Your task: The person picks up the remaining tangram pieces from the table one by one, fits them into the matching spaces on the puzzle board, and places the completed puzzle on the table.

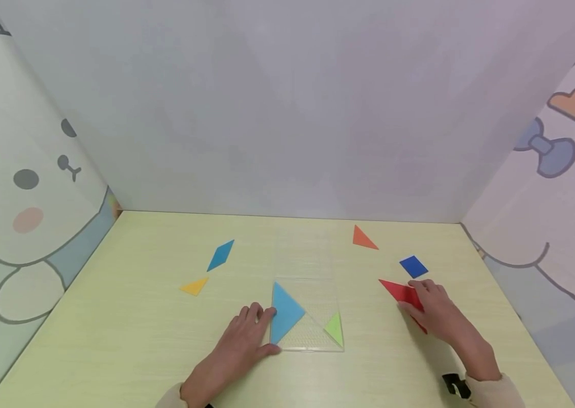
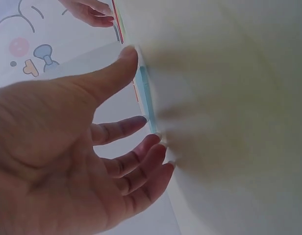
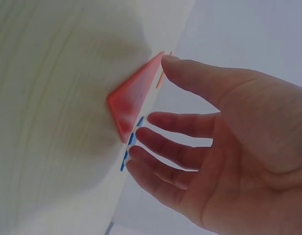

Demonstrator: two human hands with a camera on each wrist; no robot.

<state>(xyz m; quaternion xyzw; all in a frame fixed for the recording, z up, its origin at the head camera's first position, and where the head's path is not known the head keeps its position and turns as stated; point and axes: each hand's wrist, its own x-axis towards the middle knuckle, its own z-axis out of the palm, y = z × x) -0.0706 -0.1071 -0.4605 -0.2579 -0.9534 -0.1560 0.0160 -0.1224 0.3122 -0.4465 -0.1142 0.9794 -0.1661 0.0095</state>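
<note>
My left hand rests at the near left of a clear plastic tray. Its thumb touches the near left corner and its index finger the left edge. Inside the tray, a large light-blue triangle lies against the left side and a small green triangle at the right. Over on the right, my right hand reaches over a large red triangle, thumb and fingertips spread at it and partly covering it. The right wrist view shows this red triangle flat on the table, the fingers loosely bent before it.
Left of the tray lie a blue parallelogram and a yellow triangle. At the back right are an orange triangle and a dark-blue square. Walls enclose the table's back and sides.
</note>
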